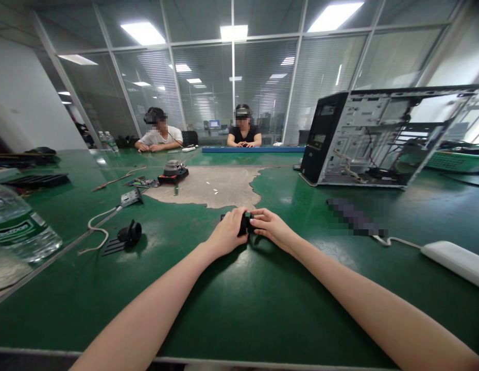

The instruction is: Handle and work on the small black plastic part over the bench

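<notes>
My left hand (224,234) is wrapped round a small black part (243,225) in the middle of the green table. Most of that part is hidden behind the fingers, so its exact kind does not show. My right hand (273,226) meets it from the right, thumb and fingertips pinching its right end. To the left of the hands lies a black plastic piece (131,234) with a round ring and several long prongs. Behind it is a small metal bracket (131,198) with a pale cable (104,226) beside it.
An opened computer case (325,139) stands at the back right. A water bottle (23,226) is at the left edge; a white power strip (456,262) lies at the right. Beyond a bare patch (224,185) of worn tabletop, two people sit across the table. A cooler-like part (173,172) stands there.
</notes>
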`<action>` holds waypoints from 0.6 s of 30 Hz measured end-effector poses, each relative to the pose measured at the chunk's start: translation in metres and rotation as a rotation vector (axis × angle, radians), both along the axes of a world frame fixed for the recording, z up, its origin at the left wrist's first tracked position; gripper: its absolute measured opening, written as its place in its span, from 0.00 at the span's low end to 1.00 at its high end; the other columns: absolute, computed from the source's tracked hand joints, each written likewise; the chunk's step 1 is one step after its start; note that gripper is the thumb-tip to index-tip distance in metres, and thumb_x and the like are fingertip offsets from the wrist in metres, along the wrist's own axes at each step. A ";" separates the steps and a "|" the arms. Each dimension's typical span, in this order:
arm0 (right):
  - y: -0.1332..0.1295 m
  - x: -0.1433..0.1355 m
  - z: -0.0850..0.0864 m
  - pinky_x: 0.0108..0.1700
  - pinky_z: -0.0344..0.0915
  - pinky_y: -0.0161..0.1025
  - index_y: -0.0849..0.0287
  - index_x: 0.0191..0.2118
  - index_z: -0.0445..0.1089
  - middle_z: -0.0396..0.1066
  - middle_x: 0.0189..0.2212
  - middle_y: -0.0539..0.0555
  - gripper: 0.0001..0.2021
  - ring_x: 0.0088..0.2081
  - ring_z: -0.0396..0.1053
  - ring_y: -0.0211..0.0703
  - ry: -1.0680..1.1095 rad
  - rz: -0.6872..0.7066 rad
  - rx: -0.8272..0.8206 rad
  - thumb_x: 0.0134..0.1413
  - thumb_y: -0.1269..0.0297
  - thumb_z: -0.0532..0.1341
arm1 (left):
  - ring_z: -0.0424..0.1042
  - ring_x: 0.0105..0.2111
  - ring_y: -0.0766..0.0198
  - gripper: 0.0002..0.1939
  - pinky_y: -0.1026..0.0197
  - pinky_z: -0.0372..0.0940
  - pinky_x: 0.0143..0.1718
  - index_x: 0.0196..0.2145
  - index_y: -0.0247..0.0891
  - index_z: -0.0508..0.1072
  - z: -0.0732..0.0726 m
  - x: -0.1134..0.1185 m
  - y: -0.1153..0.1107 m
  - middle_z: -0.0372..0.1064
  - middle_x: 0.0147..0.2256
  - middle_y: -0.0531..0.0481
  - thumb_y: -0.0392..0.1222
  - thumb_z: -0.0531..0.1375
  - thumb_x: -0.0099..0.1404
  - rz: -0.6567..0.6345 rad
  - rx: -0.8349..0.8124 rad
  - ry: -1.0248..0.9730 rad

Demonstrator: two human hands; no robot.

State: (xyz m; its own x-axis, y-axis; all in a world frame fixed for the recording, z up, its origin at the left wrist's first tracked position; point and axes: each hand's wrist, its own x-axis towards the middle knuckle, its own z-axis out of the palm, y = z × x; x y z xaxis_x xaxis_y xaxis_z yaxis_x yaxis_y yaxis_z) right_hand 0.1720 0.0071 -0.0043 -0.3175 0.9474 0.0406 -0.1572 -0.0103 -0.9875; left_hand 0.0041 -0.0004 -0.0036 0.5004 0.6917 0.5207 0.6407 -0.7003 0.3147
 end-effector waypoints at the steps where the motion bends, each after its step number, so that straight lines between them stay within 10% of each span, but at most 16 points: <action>1: 0.000 0.002 0.001 0.32 0.62 0.32 0.57 0.36 0.64 0.66 0.29 0.49 0.15 0.31 0.65 0.33 -0.006 -0.017 -0.017 0.39 0.65 0.65 | 0.58 0.46 0.55 0.30 0.52 0.57 0.46 0.50 0.38 0.50 0.000 0.000 0.000 0.56 0.47 0.44 0.35 0.58 0.50 -0.001 -0.002 -0.002; 18: 0.000 -0.011 -0.003 0.31 0.64 0.34 0.57 0.35 0.62 0.66 0.29 0.48 0.16 0.29 0.65 0.34 -0.140 0.007 0.150 0.36 0.63 0.65 | 0.59 0.46 0.54 0.30 0.51 0.57 0.45 0.49 0.39 0.51 -0.004 -0.001 0.003 0.56 0.46 0.44 0.35 0.58 0.49 -0.017 0.001 -0.009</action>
State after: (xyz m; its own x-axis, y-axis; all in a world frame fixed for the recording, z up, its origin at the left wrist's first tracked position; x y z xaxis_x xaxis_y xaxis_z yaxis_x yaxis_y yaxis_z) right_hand 0.1611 0.0070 -0.0076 -0.3367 0.9317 0.1359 -0.0184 0.1378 -0.9903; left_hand 0.0036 0.0029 -0.0081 0.5072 0.6830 0.5255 0.6262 -0.7110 0.3197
